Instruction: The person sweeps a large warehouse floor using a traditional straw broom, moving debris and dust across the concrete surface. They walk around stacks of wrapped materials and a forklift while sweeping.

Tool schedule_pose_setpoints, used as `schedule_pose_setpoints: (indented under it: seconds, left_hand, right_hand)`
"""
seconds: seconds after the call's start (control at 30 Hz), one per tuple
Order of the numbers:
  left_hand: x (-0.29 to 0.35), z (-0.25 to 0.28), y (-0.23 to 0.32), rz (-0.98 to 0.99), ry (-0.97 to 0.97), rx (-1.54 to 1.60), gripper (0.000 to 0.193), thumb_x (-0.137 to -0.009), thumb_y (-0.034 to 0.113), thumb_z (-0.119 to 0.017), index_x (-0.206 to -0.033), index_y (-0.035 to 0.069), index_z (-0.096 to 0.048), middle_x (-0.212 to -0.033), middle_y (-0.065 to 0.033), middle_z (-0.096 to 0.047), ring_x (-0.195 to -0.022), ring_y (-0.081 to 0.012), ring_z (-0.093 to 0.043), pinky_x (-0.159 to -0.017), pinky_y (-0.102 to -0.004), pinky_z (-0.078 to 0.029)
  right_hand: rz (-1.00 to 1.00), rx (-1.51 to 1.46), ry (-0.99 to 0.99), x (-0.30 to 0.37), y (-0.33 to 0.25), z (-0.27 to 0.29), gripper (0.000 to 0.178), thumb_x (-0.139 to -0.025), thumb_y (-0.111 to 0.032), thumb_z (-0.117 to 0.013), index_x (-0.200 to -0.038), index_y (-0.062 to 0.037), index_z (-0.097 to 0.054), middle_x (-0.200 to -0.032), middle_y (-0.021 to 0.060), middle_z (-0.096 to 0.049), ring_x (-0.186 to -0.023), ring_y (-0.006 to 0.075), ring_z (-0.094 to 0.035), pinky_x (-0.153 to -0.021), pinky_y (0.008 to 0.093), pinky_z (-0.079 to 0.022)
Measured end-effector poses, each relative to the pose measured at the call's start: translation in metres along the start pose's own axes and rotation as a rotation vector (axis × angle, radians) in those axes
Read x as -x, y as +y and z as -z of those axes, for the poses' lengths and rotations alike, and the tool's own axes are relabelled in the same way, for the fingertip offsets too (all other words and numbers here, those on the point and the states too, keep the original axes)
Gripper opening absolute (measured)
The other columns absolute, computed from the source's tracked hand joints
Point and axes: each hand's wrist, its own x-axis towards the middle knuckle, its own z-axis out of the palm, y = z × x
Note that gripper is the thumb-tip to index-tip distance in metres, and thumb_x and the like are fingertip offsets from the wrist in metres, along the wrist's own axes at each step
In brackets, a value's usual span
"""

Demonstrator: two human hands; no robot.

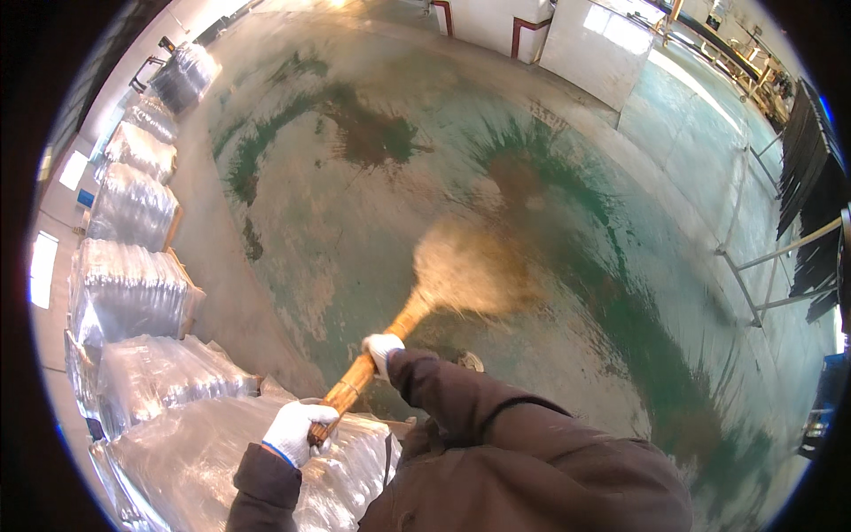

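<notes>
Both of my hands, in white gloves, grip a broom (359, 373) with a thick wooden handle. My left hand (297, 431) is closed round the top end of the handle, at the lower left. Further down the shaft, nearer the bristles, my right hand (383, 353) wraps round it. The tan, fan-shaped broom head (474, 269) is blurred and reaches away to the right over the green floor (355, 266). Dark wet-looking green streaks and brown patches of dirt (523, 182) mark the floor around and beyond it.
Pallet loads wrapped in clear plastic (133, 284) line the left side, the closest one (204, 452) beside my left arm. A metal rack (753, 266) with dark strips stands at the right. White box-like units (589, 53) are at the far end.
</notes>
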Motion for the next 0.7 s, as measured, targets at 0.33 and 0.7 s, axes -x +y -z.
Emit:
schedule_pose_setpoints:
  seconds: [0.33,0.7]
  left_hand:
    - [-0.081,0.078,0.055,-0.019,-0.256,0.216,0.036,-0.095,0.019,-0.073,-0.125,-0.001,-0.066,-0.097,-0.0185,-0.075,-0.080,-0.0339,-0.075,-0.071,-0.0503,-0.065]
    - [-0.206,0.158,0.218,0.121,-0.598,-0.102,0.046,-0.097,0.006,-0.077,-0.138,-0.007,-0.062,-0.097,-0.0164,-0.078,-0.079,-0.0226,-0.077,-0.068,-0.0348,-0.063]
  right_hand:
    - [0.342,0.465,0.154,-0.059,-0.137,-0.139,0.023,-0.081,-0.015,-0.084,-0.089,0.0063,-0.079,-0.083,0.0188,-0.078,-0.074,0.0315,-0.077,-0.071,0.0443,-0.061]
    - [0.345,0.111,0.580,-0.103,-0.173,-0.087,0.023,-0.087,-0.019,-0.079,-0.097,0.0020,-0.077,-0.090,0.0196,-0.075,-0.085,0.0328,-0.075,-0.083,0.0429,-0.061]
